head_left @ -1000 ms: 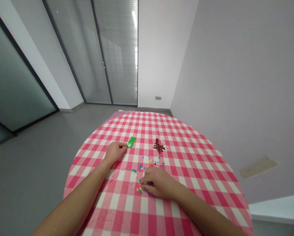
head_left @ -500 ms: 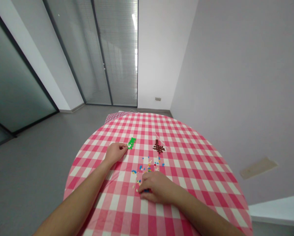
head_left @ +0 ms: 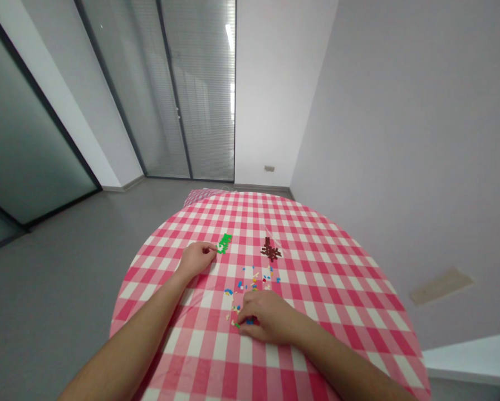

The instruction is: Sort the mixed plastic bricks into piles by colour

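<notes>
Gingham cloth (head_left: pixel 317 301) in pink and white covers a round bench (head_left: pixel 364 257). Nearest, the right hand (head_left: pixel 269 317) rests on the cloth with its fingers (head_left: pixel 250 314) curled down among scattered tiny plastic bricks (head_left: pixel 250 292) of blue, yellow, white and red. A blue brick (head_left: pixel 249 321) shows beneath the fingertips, but whether they grip it or only touch it cannot be told. Farther up, the left hand (head_left: pixel 195 259) lies loosely clenched, its fingers (head_left: pixel 210 249) touching the near edge of a bright green cluster of bricks (head_left: pixel 224 243); any grasp is unclear. A dark brown cluster of bricks (head_left: pixel 270 252) sits to the right, well apart from both hands. Beyond the bench, a grey floor (head_left: pixel 58 289) runs to glass partitions with blinds (head_left: pixel 200 94), and a pale wall (head_left: pixel 400 139) stands on the right.
</notes>
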The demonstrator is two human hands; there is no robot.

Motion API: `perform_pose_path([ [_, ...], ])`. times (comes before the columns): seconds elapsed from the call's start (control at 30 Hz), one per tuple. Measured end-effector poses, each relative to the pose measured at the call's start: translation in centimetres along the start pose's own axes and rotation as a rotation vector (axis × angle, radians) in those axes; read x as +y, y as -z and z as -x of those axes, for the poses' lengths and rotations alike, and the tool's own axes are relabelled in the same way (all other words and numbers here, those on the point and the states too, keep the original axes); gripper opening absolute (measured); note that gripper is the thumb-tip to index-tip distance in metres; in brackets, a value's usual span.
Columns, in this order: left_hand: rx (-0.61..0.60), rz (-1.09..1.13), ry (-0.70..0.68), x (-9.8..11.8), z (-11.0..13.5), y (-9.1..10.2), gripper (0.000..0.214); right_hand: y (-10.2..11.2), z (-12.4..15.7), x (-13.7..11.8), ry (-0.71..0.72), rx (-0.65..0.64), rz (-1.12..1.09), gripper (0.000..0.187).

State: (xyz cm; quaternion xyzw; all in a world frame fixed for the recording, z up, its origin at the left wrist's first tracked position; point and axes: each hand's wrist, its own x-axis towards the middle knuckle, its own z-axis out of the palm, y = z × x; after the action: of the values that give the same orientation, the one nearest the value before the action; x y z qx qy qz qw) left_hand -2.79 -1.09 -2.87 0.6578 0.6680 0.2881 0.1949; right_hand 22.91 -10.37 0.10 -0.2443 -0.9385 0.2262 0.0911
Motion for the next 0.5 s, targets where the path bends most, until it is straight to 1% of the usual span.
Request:
perform_pose_path([
  [0.17, 0.022, 0.103, 0.015, 0.12, 0.14, 0.13, 0.023, -0.15, -0.03, -0.12, 0.008, 0.008, 0.012, 0.014],
  [0.27, 0.056, 0.158, 0.006, 0.46, 0.29, 0.41, 0.025, -0.29, -0.07, -0.20, -0.005, 0.050, -0.003, 0.013],
  [0.33, 0.088, 0.170, 0.006, 0.72, 0.38, 0.60, 0.025, -0.26, -0.09, -0.16, -0.029, 0.112, -0.013, 0.011],
  [0.4, 0.117, 0.176, 0.016, 0.89, 0.42, 0.75, 0.024, -0.12, -0.09, 0.04, -0.074, 0.201, -0.042, 0.012],
  [0.5, 0.147, 0.190, 0.022, 0.97, 0.43, 0.88, 0.024, 0.17, -0.01, 0.70, -0.168, 0.364, -0.165, 0.015],
])
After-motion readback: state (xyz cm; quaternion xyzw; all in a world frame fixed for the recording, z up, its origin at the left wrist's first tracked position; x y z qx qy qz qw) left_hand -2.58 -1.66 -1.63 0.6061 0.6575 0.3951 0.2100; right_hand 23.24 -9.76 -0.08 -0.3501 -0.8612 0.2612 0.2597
